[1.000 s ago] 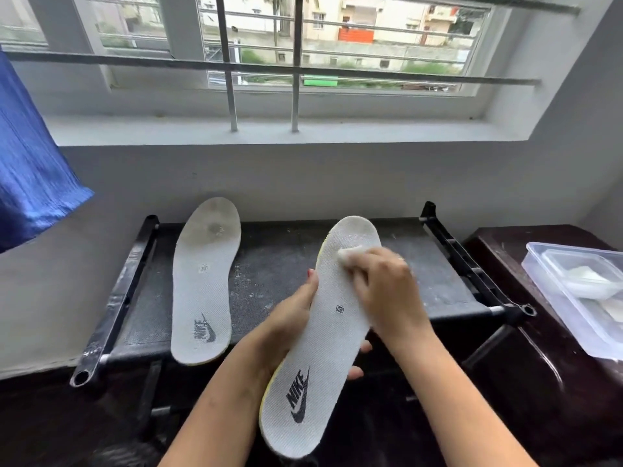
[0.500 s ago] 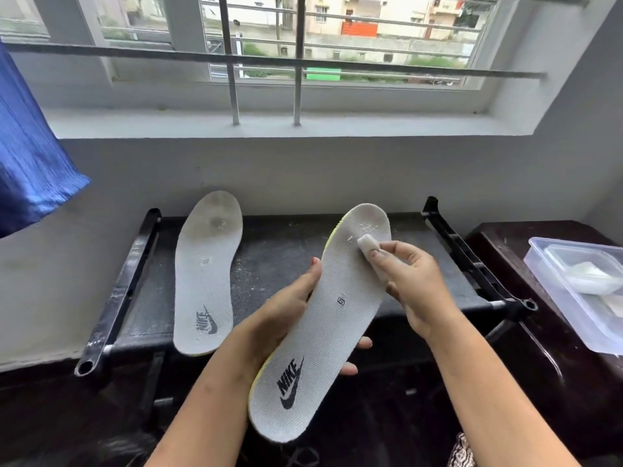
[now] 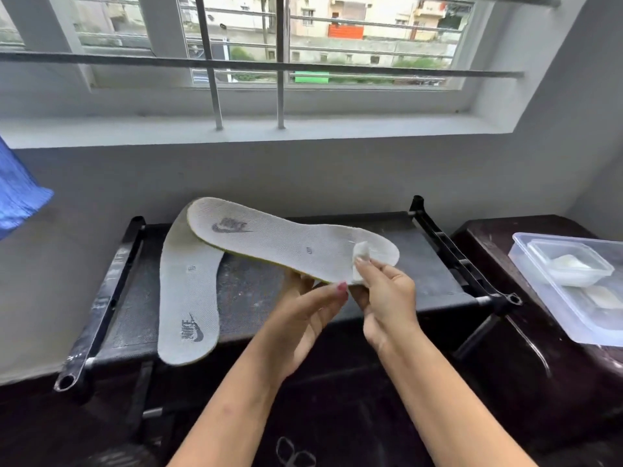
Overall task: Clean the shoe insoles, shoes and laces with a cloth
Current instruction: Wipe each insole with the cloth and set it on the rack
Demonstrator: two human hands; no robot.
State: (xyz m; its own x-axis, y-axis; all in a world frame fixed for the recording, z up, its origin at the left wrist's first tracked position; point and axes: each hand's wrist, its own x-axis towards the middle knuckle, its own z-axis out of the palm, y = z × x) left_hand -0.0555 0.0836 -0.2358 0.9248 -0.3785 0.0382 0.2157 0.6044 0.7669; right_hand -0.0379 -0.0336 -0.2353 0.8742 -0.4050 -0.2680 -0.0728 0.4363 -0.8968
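Lying crosswise, grey insole (image 3: 290, 244) (logo faded) meets white cloth (image 3: 360, 256).

We have turned the held insole (image 3: 286, 242) from lengthwise to crosswise, logo end now left over the resting insole (image 3: 188, 298); our left hand (image 3: 303, 318) pinches its near edge, and the cloth (image 3: 360, 261) sits nearer the toe

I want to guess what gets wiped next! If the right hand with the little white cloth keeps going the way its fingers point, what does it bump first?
Most likely the held insole. The right hand points up and away, and its small white cloth already looks pressed to that insole's toe end, so hardly any gap shows.
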